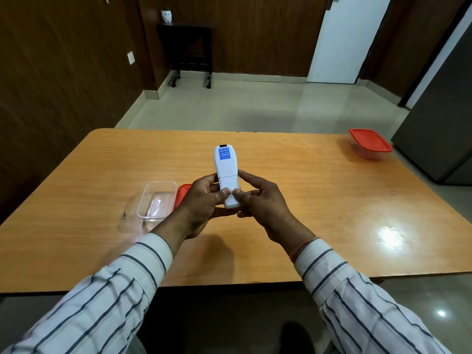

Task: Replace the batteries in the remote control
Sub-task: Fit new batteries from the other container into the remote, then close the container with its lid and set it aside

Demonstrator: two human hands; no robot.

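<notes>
1. The white remote control (226,166) is held up over the middle of the wooden counter (306,200), back side facing up, its far end pointing away from the person.
2. A blue label (224,153) sits on the upper part of the remote's back, with a small dark window at the very top.
3. The battery cover (229,186) occupies the lower half of the back; a seam shows where it meets the upper body.
4. The left hand (204,205) wraps the lower left side of the remote, fingers curled around it and the thumb pressed on the cover.
5. The right hand (260,203) grips the lower right side, forefinger along the edge and thumb pressed on the cover, the two thumb tips nearly touching.
6. An open clear plastic container (156,200) stands on the counter left of the hands, with a red lid (182,194) just beside it, partly hidden by the left hand.
7. A second clear container closed with a red lid (369,143) stands at the far right corner of the counter, well apart from the hands.
8. Both arms wear white sleeves (107,297) with dark stripes.
</notes>
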